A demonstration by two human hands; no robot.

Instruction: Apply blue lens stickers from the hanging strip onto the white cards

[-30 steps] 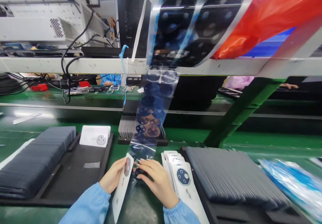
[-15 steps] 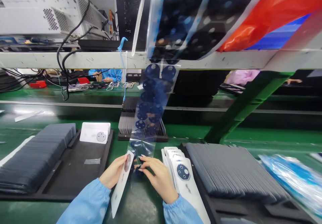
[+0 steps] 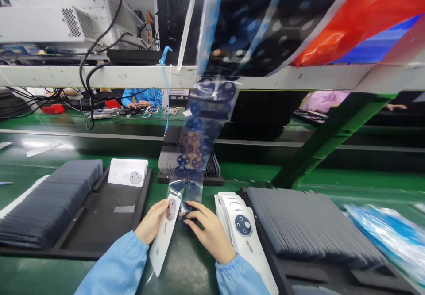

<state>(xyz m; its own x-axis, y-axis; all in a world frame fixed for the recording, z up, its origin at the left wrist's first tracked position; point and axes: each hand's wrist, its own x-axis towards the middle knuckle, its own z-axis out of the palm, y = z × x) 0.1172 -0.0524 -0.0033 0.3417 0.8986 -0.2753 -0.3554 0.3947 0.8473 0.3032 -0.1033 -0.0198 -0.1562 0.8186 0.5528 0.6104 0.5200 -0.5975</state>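
Note:
My left hand [image 3: 151, 222] grips a white phone back cover [image 3: 164, 239] by its upper left edge, tilted on its long side, with a round camera patch near the top. Beside it, my right hand [image 3: 207, 228] has its fingertips closed at the lower end of a clear film strip [image 3: 186, 189], which carries round dark-blue camera stickers [image 3: 183, 160]. The strip hangs from above and creases near my fingers. What lies right between the fingertips is partly hidden. Right of that hand, several white back covers [image 3: 255, 250] lie overlapped, the top one with a dark-blue sticker [image 3: 243, 225].
Black trays hold rows of grey sheets at left [image 3: 56, 202] and right [image 3: 308, 224]. A white cover [image 3: 128, 172] rests on the left tray. Behind the strip stands another rack [image 3: 169, 160]. A green post [image 3: 332, 140] and white beam [image 3: 133, 77] cross behind. Another person's hands [image 3: 141, 104] work beyond.
The held cover has risen slightly and turned its face more toward me. My right fingertips remain near the strip's lower end. The dark piece seen near them is less visible. The view has shifted a little.

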